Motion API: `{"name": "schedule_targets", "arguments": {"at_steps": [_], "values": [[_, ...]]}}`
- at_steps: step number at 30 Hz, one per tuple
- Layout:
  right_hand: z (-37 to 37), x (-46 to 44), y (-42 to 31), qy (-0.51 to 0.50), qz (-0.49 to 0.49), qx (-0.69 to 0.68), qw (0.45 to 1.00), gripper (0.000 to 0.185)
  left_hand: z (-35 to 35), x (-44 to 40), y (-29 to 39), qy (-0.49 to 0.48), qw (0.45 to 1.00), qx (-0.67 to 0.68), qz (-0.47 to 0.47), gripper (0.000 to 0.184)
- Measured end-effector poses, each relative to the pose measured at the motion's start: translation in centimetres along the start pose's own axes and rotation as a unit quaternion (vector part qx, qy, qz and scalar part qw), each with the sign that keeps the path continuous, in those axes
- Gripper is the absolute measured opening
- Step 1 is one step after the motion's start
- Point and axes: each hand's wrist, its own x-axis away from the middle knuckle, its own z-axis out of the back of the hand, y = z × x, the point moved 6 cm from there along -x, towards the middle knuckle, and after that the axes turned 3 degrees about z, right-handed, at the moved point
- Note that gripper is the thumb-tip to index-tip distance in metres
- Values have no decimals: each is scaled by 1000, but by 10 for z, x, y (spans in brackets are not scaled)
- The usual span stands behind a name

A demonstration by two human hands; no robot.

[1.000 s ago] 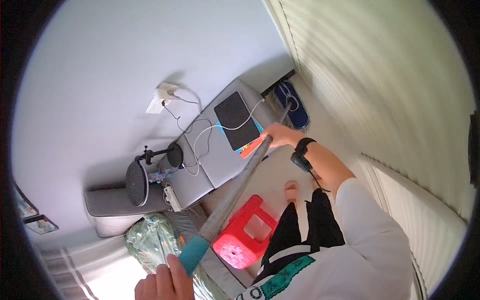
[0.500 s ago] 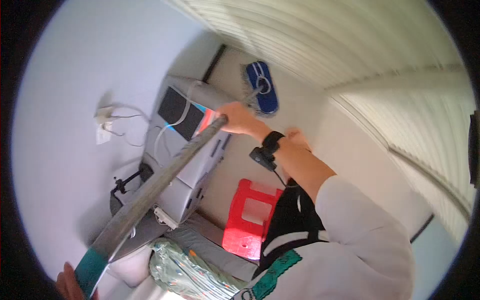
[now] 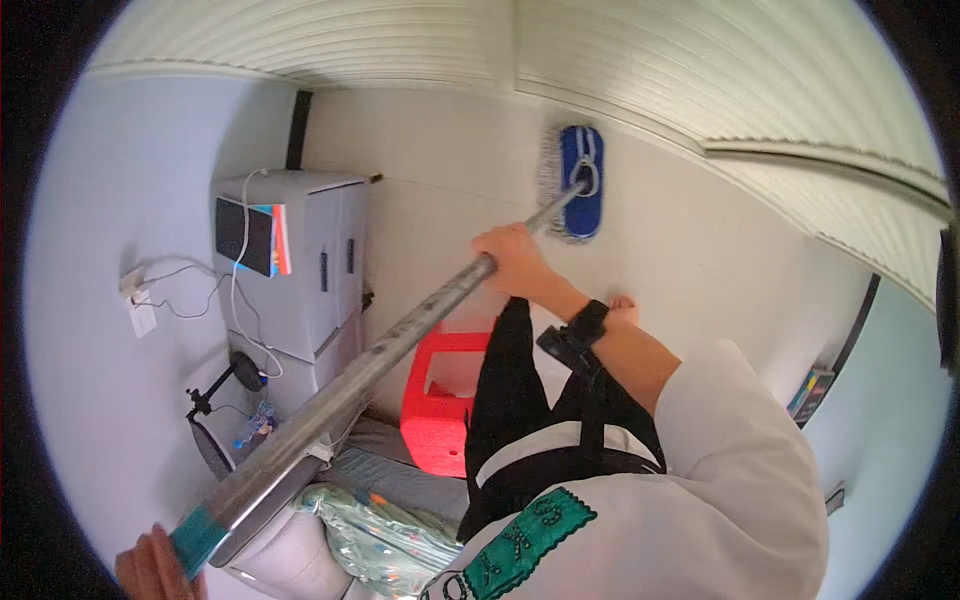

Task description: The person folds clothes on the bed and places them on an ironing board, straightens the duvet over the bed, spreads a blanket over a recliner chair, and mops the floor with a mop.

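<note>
A dust mop with a flat blue head (image 3: pixel 588 212) and a pale fringe lies on the floor near the slatted doors. Its long metal handle (image 3: pixel 365 375) slants across the view to the lower left. My right hand (image 3: pixel 515 258) is closed around the handle's lower part, with a black band and small device on that wrist. At the bottom left, my left hand (image 3: pixel 150 570) wraps the teal end of the handle (image 3: pixel 200 540); part of that hand is cut off by the view's edge.
A white cabinet (image 3: pixel 290 225) stands by the left wall, with a dark tablet-like item and cable on top. A red plastic stool (image 3: pixel 430 440) is beside my legs. Slatted doors (image 3: pixel 620 60) line the far side. Patterned green fabric (image 3: pixel 385 540) lies bottom left.
The view has turned, so the cabinet sits further left and more upright. The mop head has moved rightward, away from the cabinet. Both hands keep hold of the handle.
</note>
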Motion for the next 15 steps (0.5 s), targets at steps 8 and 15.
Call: {"name": "schedule_targets", "arguments": {"at_steps": [8, 15], "values": [[170, 275, 174, 113, -116, 110, 981, 21, 42, -121, 255, 29, 979, 151, -135, 19], [266, 498, 307, 14, -183, 186, 965, 17, 72, -187, 471, 67, 933, 279, -219, 27]]}}
